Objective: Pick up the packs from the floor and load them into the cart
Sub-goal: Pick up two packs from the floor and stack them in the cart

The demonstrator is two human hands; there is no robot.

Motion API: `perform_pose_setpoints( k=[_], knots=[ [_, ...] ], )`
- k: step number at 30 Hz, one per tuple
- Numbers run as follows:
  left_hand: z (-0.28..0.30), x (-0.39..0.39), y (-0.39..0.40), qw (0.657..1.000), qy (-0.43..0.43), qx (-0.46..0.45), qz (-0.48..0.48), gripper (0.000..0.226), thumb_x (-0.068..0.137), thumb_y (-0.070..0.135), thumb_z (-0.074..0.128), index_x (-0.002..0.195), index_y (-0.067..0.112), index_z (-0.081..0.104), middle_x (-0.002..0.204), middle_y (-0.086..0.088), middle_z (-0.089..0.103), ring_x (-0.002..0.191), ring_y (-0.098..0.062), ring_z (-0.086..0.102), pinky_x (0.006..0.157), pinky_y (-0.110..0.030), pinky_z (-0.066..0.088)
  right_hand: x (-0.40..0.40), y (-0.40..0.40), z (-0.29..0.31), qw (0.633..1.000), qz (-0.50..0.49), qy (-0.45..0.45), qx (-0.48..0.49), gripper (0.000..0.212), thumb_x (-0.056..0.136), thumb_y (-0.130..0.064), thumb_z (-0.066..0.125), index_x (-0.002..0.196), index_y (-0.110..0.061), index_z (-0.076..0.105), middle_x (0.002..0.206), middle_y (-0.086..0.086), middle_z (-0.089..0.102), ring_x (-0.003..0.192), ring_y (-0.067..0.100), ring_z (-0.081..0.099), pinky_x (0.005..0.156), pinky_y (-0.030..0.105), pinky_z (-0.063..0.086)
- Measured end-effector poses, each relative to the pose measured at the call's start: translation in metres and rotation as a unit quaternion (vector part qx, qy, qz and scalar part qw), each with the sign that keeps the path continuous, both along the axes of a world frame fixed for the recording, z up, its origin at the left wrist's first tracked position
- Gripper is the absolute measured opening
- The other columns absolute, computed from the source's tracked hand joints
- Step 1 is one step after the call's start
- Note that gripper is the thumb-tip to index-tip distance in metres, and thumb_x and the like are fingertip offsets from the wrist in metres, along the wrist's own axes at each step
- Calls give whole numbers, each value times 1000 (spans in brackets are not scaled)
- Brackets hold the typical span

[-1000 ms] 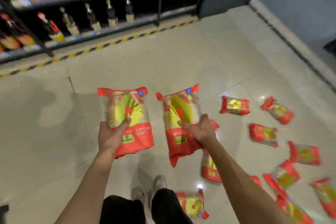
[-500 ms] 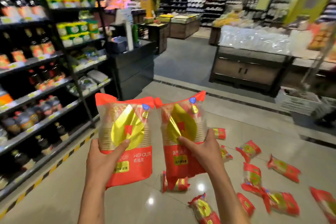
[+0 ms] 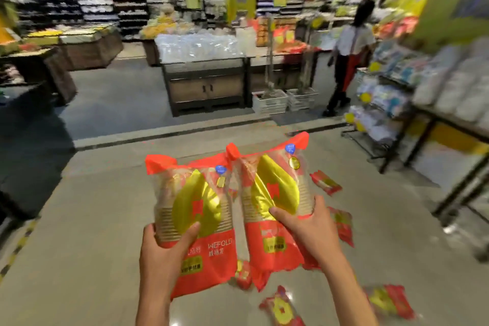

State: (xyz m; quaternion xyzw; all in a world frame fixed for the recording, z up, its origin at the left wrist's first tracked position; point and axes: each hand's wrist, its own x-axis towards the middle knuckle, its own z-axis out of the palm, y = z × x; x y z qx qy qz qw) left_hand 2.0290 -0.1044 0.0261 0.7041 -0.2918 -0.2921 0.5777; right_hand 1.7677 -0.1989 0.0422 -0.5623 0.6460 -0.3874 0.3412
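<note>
A pale tiled floor [image 3: 92, 246] spreads below a dark display counter [image 3: 206, 87]. Nearer than the counter, two red-and-gold packs stand upright side by side, touching: the left hand [image 3: 164, 254] grips the left pack [image 3: 195, 219], the right hand [image 3: 309, 225] grips the right pack [image 3: 272, 201]. Loose packs [image 3: 325, 182] lie beneath them.

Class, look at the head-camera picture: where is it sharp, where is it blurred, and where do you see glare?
Head view: the two red-and-gold plastic packs are fairly sharp; the far shelves smear with blur; glare spots the glossy tile floor.
</note>
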Motion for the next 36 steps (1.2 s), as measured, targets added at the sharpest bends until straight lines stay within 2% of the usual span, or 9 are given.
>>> perform_pose_setpoints(
  k=[5, 8, 11, 14, 18, 21, 25, 30, 36],
  knots=[
    [-5, -92, -30, 992, -4, -13, -123, 77, 45, 66, 85, 106, 27, 60, 96, 1, 73, 86, -23, 72, 80, -54, 59, -110, 39, -11, 992, -126, -28, 11, 82, 40, -80, 82, 98, -30, 51, 96, -11, 67, 88, 12, 67, 82, 45, 57],
    [-5, -163, -41, 982, -6, -21, -189, 73, 47, 61, 86, 105, 25, 61, 93, 1, 74, 83, -21, 73, 79, -51, 60, -175, 67, -19, 979, -193, -69, 11, 76, 44, -71, 88, 97, -30, 51, 93, -10, 69, 85, 12, 68, 80, 44, 58],
    [-9, -241, -44, 968, -7, -17, -251, 67, 49, 57, 92, 99, 23, 62, 88, -1, 76, 79, -21, 74, 71, -44, 60, -242, 100, -33, 964, -246, -98, 12, 79, 42, -72, 89, 99, -29, 54, 93, -7, 72, 84, 14, 71, 79, 46, 59],
    [-18, -321, -39, 951, -5, -2, -310, 58, 56, 50, 93, 100, 30, 62, 91, 2, 75, 83, -20, 73, 75, -44, 60, -317, 139, -43, 944, -300, -132, 15, 75, 44, -59, 95, 101, -25, 58, 91, -2, 75, 78, 14, 75, 74, 48, 62],
    [-27, -426, -28, 933, 0, 2, -359, 76, 46, 69, 89, 107, 35, 62, 98, 3, 75, 87, -21, 74, 76, -52, 61, -421, 187, -43, 926, -358, -117, 6, 69, 50, -51, 97, 98, -23, 57, 88, -4, 74, 73, 12, 73, 69, 41, 61],
    [-28, -505, -19, 916, -1, -4, -402, 79, 46, 71, 87, 109, 34, 61, 99, 2, 75, 87, -20, 74, 78, -52, 61, -489, 217, -45, 912, -391, -127, -3, 67, 52, -49, 96, 99, -23, 56, 91, -3, 73, 76, 13, 73, 65, 35, 60],
    [-22, -598, -12, 890, 6, -5, -456, 73, 46, 66, 89, 105, 36, 61, 98, 2, 75, 86, -19, 75, 78, -52, 61, -560, 248, -47, 893, -429, -132, -15, 73, 49, -55, 95, 104, -26, 55, 95, -5, 72, 79, 14, 73, 67, 37, 61],
    [-12, -693, -18, 869, 2, 2, -495, 74, 44, 70, 86, 102, 33, 59, 97, 3, 74, 84, -18, 74, 76, -49, 62, -638, 257, -60, 860, -481, -165, -32, 87, 37, -70, 93, 105, -31, 56, 97, -4, 75, 81, 17, 76, 72, 48, 63],
    [-10, -815, -49, 844, 8, 3, -536, 67, 43, 64, 85, 94, 32, 57, 90, 2, 74, 81, -20, 74, 76, -50, 61, -732, 241, -59, 831, -534, -158, -23, 90, 35, -75, 90, 105, -33, 51, 97, -5, 72, 82, 18, 74, 73, 46, 63]
  ],
)
